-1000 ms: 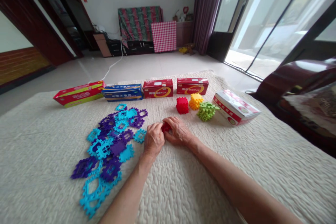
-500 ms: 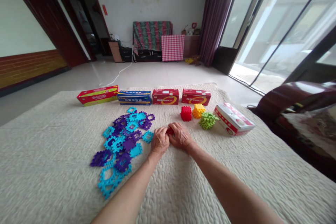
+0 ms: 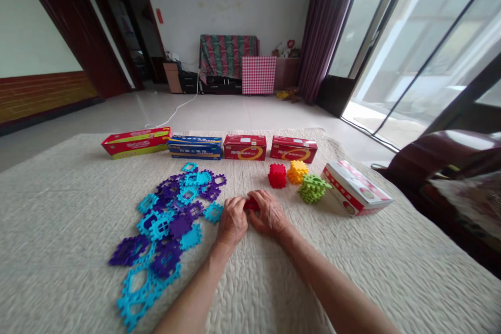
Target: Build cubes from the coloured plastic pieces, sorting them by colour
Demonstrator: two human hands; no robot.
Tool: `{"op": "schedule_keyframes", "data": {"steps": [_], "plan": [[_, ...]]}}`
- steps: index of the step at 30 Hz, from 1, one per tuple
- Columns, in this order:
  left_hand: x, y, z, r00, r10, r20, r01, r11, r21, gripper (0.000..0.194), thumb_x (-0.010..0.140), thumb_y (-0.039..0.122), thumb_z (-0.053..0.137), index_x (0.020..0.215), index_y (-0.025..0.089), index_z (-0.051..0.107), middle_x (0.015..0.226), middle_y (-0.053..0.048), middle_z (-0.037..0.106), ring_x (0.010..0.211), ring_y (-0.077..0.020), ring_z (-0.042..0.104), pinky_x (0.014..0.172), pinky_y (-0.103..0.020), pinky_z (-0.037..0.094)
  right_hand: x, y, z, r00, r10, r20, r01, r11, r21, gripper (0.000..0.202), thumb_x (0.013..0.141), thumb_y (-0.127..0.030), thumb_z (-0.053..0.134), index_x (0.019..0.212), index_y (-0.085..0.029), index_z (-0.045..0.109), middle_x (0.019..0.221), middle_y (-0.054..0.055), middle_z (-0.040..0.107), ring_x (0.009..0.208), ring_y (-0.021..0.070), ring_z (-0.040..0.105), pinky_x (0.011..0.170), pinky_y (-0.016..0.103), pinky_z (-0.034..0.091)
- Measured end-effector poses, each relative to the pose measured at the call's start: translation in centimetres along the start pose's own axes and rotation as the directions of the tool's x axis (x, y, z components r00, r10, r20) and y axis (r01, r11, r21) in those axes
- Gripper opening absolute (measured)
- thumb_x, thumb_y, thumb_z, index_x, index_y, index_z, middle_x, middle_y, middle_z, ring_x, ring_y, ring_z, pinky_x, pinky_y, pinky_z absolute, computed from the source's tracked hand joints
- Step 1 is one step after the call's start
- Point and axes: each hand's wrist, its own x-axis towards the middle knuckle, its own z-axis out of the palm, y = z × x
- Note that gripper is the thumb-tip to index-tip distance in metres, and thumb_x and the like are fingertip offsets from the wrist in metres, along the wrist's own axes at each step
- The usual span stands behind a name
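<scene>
My left hand (image 3: 233,222) and my right hand (image 3: 268,212) meet low over the quilted cloth, fingers curled around a small red toy block (image 3: 251,203). Most of that block is hidden by the fingers. Beyond my right hand sit a red cube (image 3: 277,176), a yellow cube (image 3: 298,172) and a stack of green notched pieces (image 3: 313,189). To the left of my left hand lies a loose heap of notched interlocking tiles, some purple (image 3: 180,225) and some light blue (image 3: 191,237). One light-blue tile (image 3: 213,212) lies close to my left fingers.
Along the far side stand a red-and-green box (image 3: 136,142), a blue box (image 3: 194,147) and two red boxes (image 3: 245,147) (image 3: 293,150). A white-and-red box (image 3: 357,188) lies at the right. A dark wooden armrest (image 3: 426,156) borders the cloth there.
The view has shifted slightly, so things appear lower. Both hands stay together on the red block, and a little more of it shows between the fingers.
</scene>
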Motion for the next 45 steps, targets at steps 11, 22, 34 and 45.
{"op": "schedule_keyframes", "data": {"steps": [11, 22, 34, 45], "plan": [[-1.3, -0.7, 0.2, 0.997, 0.07, -0.018, -0.07, 0.997, -0.031, 0.041, 0.083, 0.002, 0.041, 0.116, 0.014, 0.06, 0.116, -0.01, 0.065, 0.106, -0.0217, 0.056, 0.091, -0.037, 0.05, -0.8, -0.4, -0.2, 0.994, 0.11, 0.02, -0.111, 0.99, 0.089, 0.044, 0.075, -0.014, 0.058, 0.118, -0.017, 0.05, 0.106, 0.01, 0.06, 0.096, 0.024, 0.052, 0.089, 0.04, 0.043], [-0.7, -0.6, -0.5, 0.997, 0.068, 0.022, -0.067, 0.997, -0.045, 0.032, 0.082, 0.005, 0.044, 0.102, 0.016, 0.066, 0.104, -0.008, 0.068, 0.094, -0.0214, 0.059, 0.088, -0.037, 0.049, -0.8, -0.7, 0.0, 0.998, 0.055, -0.015, -0.054, 0.998, 0.038, 0.047, 0.07, -0.015, 0.057, 0.117, -0.013, 0.052, 0.107, 0.013, 0.059, 0.097, 0.0252, 0.053, 0.09, 0.04, 0.043], [0.4, -1.0, 0.2, 0.998, 0.065, 0.001, -0.065, 0.997, -0.051, 0.033, 0.078, 0.001, 0.045, 0.099, 0.015, 0.067, 0.1, -0.008, 0.068, 0.092, -0.0215, 0.059, 0.085, -0.036, 0.051, -0.8, -0.2, 0.0, 0.997, 0.057, -0.048, -0.052, 0.993, 0.102, 0.051, 0.068, -0.01, 0.053, 0.118, -0.017, 0.049, 0.111, 0.011, 0.057, 0.1, 0.0245, 0.053, 0.091, 0.041, 0.044], [0.3, -1.1, 0.5, 0.998, 0.037, -0.056, -0.043, 0.993, -0.109, 0.029, 0.085, 0.006, 0.045, 0.103, 0.018, 0.065, 0.101, -0.007, 0.068, 0.096, -0.019, 0.062, 0.088, -0.035, 0.051, -2.7, 0.0, -1.2, 0.992, 0.11, -0.055, -0.103, 0.988, 0.117, 0.055, 0.069, -0.004, 0.048, 0.122, -0.017, 0.045, 0.112, 0.011, 0.055, 0.102, 0.0238, 0.052, 0.092, 0.041, 0.046]]}}
